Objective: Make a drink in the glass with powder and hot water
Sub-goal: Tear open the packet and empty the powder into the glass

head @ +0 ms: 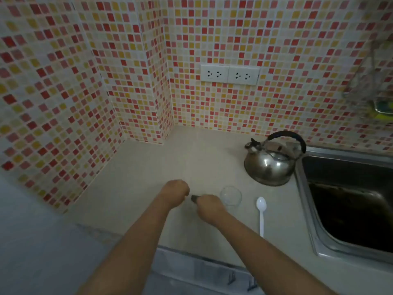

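Glass (231,196) on beige counter (148,167), tiled corner; both hands' grip closed on dark sachet (194,198).

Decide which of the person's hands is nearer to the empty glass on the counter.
Right. The right hand sits just left of the glass, nearly touching it. The left hand lies further left, beyond the small dark packet that is between the hands.
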Available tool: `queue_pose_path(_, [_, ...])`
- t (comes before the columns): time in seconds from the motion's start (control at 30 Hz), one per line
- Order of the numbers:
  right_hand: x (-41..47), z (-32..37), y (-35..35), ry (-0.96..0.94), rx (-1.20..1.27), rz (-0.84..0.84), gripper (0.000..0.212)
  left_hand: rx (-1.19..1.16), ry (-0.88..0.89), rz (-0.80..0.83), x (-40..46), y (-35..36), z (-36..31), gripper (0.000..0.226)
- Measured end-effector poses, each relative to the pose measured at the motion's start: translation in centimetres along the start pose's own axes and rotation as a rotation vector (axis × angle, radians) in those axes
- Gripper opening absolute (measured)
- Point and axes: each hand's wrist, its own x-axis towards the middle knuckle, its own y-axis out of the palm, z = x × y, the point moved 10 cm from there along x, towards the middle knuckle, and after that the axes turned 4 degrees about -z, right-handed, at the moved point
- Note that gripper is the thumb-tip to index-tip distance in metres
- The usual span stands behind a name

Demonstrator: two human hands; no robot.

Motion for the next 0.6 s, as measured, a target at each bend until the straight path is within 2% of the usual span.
queue_pose_path(0.03, [-0.1, -0.1, 0.8, -0.001, -0.036, 0.019, 0.031, 0.008, -0.009, 0.047, -0.3, 1.1, -0.2, 0.033])
queue_pose_path(0.17, [-0.5, -0.4, 3.2, -0.016, -0.101, 0.039, 0.029, -0.134, -0.061, 0.058, -1.4, 3.8, -0.9, 0.024])
queue_pose_path(0.3, [-0.7, -0.3, 2.9, -0.032, -0.197, -0.017, 0.024, -0.266, -0.116, 0.008, -1.7, 4.8, -1.0, 0.014])
queue_pose_path(0.33, [-0.7, 0.0, 3.3, -0.056, -0.263, 0.006, 0.018, -0.240, -0.111, -0.010, -1.7, 4.9, -1.1, 0.015])
queue_pose_path(0.37, [-0.8, -0.2, 3.3, -0.024, -0.279, 0.032, 0.024, -0.211, -0.108, -0.025, -1.7, 5.1, -1.1, 0.018])
queue_pose_path(0.43, [-0.3, -0.3, 2.3, -0.018, -0.203, -0.068, 0.036, -0.124, -0.080, -0.039, -1.7, 5.3, -1.4, 0.024])
queue_pose_path(0.47, [-0.3, -0.3, 2.3, 0.003, -0.229, -0.066, 0.032, -0.082, -0.064, -0.038, -1.7, 5.3, -1.7, 0.025])
queue_pose_path(0.53, [-0.3, 0.2, 2.5, -0.054, -0.217, 0.009, 0.007, -0.040, -0.045, -0.051, -1.7, 5.1, -2.0, 0.026])
queue_pose_path(0.6, [0.4, -0.3, 1.7, -0.040, -0.129, -0.068, 0.022, -0.033, -0.033, -0.087, -1.7, 4.3, -2.2, 0.024])
